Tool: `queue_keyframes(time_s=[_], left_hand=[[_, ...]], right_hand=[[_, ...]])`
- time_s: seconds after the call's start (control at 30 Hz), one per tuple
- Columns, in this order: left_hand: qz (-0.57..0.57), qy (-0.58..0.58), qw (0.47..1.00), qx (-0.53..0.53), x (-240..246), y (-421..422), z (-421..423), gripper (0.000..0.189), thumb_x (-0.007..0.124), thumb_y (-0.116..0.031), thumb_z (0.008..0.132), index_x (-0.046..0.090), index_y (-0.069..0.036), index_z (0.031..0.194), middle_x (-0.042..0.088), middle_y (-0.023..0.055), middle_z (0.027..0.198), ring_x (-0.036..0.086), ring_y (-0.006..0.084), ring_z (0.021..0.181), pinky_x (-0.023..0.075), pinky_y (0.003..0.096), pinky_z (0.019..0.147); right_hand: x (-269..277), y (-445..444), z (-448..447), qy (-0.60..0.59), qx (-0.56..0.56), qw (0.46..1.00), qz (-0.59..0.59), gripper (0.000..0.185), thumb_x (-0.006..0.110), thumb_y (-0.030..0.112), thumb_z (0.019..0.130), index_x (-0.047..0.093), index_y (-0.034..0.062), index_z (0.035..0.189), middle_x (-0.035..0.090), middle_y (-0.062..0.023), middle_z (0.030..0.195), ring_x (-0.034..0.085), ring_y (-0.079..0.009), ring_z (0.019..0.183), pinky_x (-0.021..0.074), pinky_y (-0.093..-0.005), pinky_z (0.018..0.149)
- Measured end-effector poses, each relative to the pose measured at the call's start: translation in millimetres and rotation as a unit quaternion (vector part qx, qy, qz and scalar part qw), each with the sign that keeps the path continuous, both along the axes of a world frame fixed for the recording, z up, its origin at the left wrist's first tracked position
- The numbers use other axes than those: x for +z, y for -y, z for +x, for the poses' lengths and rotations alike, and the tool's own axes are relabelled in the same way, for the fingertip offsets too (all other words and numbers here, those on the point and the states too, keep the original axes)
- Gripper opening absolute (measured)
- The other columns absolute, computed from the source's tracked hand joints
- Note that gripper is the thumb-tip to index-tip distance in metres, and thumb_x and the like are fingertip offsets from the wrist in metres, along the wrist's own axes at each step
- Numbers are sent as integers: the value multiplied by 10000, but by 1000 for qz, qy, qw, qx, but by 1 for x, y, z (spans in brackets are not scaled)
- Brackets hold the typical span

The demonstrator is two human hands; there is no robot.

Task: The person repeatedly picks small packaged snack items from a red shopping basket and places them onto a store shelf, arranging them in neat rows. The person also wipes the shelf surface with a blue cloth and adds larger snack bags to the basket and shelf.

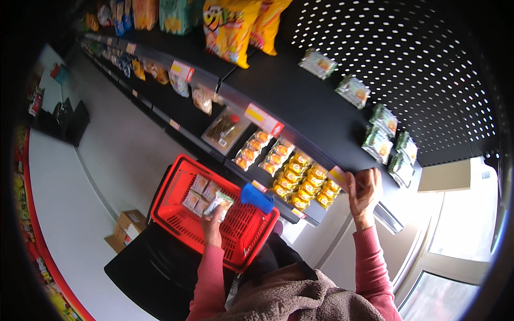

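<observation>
My left hand (212,226) holds a green-and-white snack packet (220,204) over a red plastic shopping basket (241,261). Several similar wrapped packets (200,184) lie in rows at the basket's far left. A blue piece (257,198), its kind unclear, rests at the basket's right side. My right hand (364,192) grips the front edge of the upper black shelf (289,104), its thumb by a price label (337,175). Behind that hand, several green-and-white packets (378,145) stand on this shelf.
Yellow snack bags (231,30) stand farther left on the upper shelf. The lower shelf holds yellow-wrapped cakes (307,188) and a clear-lidded box (226,130). A cardboard box (130,226) sits on the floor left of the basket. A glazed door (441,289) is at right.
</observation>
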State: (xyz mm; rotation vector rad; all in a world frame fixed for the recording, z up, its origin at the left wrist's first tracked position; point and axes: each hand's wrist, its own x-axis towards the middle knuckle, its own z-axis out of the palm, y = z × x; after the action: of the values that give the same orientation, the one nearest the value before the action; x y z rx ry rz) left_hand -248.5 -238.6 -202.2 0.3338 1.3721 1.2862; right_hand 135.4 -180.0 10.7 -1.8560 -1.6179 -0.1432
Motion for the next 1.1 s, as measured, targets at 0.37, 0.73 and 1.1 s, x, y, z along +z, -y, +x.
queue_keyframes(time_s=[0.37, 0.73, 1.1], left_hand=[[395, -176, 833, -346, 227, -158, 141, 442, 797, -75, 902, 584, 2, 1281, 685, 92, 1230, 659, 154, 1126, 549, 302, 967], [402, -237, 747, -474, 233, -246, 190, 485, 863, -124, 824, 644, -48, 1250, 740, 72, 1132, 684, 136, 1040, 551, 315, 912], [335, -460, 684, -456, 222, -233, 161, 570, 636, -139, 960, 455, -52, 1493, 541, 198, 1454, 514, 340, 1357, 418, 412, 1129]], right_hand=[[50, -10, -10, -282, 128, 950, -46, 508, 788, 120, 907, 599, 19, 1367, 710, -121, 1204, 596, -93, 678, 524, -268, 666], [5, -87, -12, -333, 108, 936, -42, 570, 765, 87, 904, 544, 12, 1425, 692, -118, 879, 661, -150, 669, 542, -309, 622], [-4, -89, -20, -235, 107, 965, 32, 413, 728, 36, 912, 613, -34, 1302, 674, -170, 1047, 692, -228, 787, 551, -353, 685]])
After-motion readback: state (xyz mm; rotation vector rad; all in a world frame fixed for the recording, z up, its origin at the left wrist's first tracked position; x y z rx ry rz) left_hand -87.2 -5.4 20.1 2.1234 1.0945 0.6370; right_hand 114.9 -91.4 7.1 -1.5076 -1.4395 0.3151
